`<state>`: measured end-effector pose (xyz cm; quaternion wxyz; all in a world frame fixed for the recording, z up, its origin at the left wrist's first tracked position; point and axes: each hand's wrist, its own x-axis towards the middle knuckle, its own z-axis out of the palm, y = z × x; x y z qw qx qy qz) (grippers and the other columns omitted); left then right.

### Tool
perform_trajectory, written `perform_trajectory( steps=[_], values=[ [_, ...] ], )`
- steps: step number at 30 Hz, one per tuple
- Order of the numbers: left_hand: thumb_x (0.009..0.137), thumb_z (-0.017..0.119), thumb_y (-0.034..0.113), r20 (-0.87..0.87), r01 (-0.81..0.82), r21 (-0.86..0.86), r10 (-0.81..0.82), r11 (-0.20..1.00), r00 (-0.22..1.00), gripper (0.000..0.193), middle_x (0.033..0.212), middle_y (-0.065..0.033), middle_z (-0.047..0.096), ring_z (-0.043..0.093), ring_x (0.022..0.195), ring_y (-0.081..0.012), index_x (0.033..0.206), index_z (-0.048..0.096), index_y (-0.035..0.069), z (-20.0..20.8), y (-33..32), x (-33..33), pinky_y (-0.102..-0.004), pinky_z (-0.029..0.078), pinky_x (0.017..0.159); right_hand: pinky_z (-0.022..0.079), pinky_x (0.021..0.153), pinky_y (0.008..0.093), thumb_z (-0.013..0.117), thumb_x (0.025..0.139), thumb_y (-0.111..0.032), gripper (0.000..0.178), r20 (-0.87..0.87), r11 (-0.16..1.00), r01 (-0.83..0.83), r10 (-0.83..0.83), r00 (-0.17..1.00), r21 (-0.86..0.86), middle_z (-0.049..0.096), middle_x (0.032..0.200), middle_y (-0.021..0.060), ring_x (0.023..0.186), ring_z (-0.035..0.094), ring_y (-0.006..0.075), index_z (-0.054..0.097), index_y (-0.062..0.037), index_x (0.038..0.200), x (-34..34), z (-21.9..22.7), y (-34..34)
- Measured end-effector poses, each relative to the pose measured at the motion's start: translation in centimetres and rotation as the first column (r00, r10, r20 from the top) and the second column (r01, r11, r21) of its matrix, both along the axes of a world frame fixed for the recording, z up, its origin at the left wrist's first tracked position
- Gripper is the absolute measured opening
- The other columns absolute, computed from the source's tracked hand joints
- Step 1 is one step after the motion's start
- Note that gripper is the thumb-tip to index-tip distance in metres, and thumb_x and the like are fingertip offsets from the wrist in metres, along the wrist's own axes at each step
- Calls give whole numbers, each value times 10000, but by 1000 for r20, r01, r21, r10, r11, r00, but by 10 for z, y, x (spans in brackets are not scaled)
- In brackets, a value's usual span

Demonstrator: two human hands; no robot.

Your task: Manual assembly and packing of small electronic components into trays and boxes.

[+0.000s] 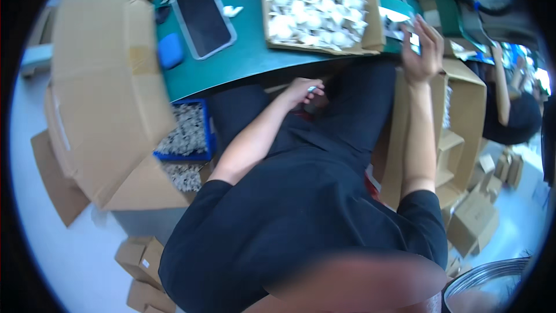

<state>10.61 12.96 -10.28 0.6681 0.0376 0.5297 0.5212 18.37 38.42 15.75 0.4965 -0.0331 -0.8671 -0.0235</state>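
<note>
My left hand (301, 93) rests over my lap, below the bench edge, its fingers curled around a small pale shiny part (313, 88). What exactly the part is cannot be made out. Reaching forward at the right end of the bench, my right hand (424, 55) has its fingers stretched and the thumb apart, beside a small bright metal fixture (394, 16). A bright white patch shows between thumb and fingers; nothing gripped can be made out there. Left of this hand, a cardboard tray (375, 23) full of small white parts (315, 8) sits on the green bench.
A phone (204, 20) and a blue case (170, 51) lie on the green bench (249, 52). At left, a large cardboard box (95, 81) stands beside a blue bin (209, 133) of small grey parts. An open carton (463, 104) is by my right forearm; a co-worker (512, 110) is beyond.
</note>
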Motion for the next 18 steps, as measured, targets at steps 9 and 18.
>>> perform_trajectory(
  steps=[9,18],
  values=[
    [1019,629,347,53,-20,-17,21,1000,998,349,912,-13,711,502,622,-28,1171,686,39,10,2,-5,-194,412,533,570,916,352,814,795,45,313,26,999,-37,37,999,4,755,1157,117,1055,710,260,760,-28,1094,16,5,4],
    [1027,617,346,34,34,-28,-33,999,999,336,911,-9,697,499,630,-35,1161,682,45,7,4,4,-199,405,532,567,902,356,767,849,20,243,239,999,-25,36,970,-49,761,1164,79,1043,712,252,774,-60,1078,21,34,1]
  ],
)
